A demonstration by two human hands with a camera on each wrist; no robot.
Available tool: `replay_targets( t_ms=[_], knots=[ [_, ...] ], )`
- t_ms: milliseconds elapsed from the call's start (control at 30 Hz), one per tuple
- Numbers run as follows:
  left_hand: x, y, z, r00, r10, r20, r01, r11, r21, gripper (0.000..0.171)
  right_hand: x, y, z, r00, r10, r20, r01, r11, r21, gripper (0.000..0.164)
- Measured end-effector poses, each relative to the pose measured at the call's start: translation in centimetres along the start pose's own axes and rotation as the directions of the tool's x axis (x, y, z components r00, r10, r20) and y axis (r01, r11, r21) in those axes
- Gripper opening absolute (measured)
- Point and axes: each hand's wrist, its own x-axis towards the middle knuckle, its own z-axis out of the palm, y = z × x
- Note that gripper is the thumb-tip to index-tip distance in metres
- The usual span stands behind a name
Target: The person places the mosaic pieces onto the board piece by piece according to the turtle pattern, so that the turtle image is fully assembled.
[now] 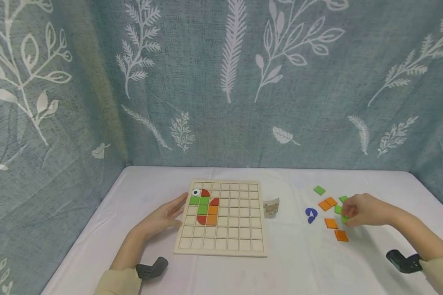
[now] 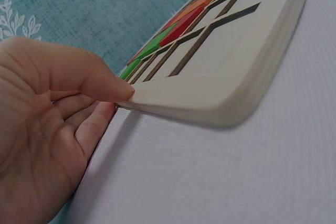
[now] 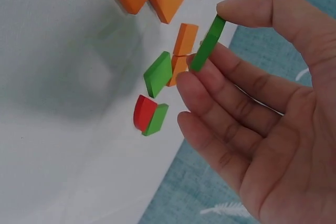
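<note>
My right hand [image 1: 367, 209] pinches a green square tile [image 3: 209, 43] between thumb and fingertips, held just over the loose pieces on the table. Near it lie orange square tiles [image 1: 341, 236], other green tiles [image 3: 158, 74] and a red rounded piece [image 3: 144, 113]. At the left edge of the wooden grid board [image 1: 240, 234] is my left hand [image 1: 160, 217], its thumb tip on the rim and its fingers extended along the side. Upper left on the board, green, red and orange pieces fill several cells, with a white eye piece [image 1: 196, 192] in the corner.
Blue curved pieces [image 1: 311, 212] lie left of the orange tiles. A small curled printed card [image 1: 271, 208] is beside the board's right edge. The white-covered table [image 1: 243, 274] ends at a blue-green leaf-patterned curtain [image 1: 206, 135].
</note>
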Motion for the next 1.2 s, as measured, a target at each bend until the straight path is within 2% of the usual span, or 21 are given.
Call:
replay_targets(
  t_ms=[133, 400, 600, 833, 1000, 1200],
  knots=[
    [-0.1, 0.0, 0.0, 1.0, -0.009, -0.006, 0.009, 1.0, 0.003, 0.09, 0.3, -0.2, 0.0, 1.0, 0.004, -0.008, -0.004, 1.0, -0.001, 0.018],
    [-0.2, 0.0, 0.0, 1.0, -0.015, -0.012, 0.015, 1.0, 0.015, 0.091, 0.9, -0.8, 0.1, 0.999, -0.052, -0.016, 0.052, 0.999, -0.006, 0.016],
    [-0.2, 0.2, 0.0, 1.0, -0.014, -0.001, 0.014, 1.0, -0.001, 0.09, 1.7, -2.1, 0.4, 0.994, -0.107, -0.028, 0.108, 0.994, 0.012, 0.021],
    [0.1, 0.2, 0.0, 1.0, -0.005, -0.006, 0.006, 1.0, 0.024, 0.09, 3.5, -4.6, 0.6, 0.98, -0.191, -0.059, 0.191, 0.982, 0.001, 0.014],
    [0.2, 0.1, -0.1, 1.0, 0.004, -0.009, -0.003, 0.999, 0.033, 0.09, 4.8, -6.8, 0.5, 0.959, -0.277, -0.067, 0.277, 0.961, -0.01, 0.013],
    [0.1, 0.1, -0.1, 1.0, -0.007, -0.014, 0.007, 1.0, 0.019, 0.09, 6.5, -9.7, 0.9, 0.947, -0.304, -0.108, 0.303, 0.953, -0.027, 0.015]
  ],
)
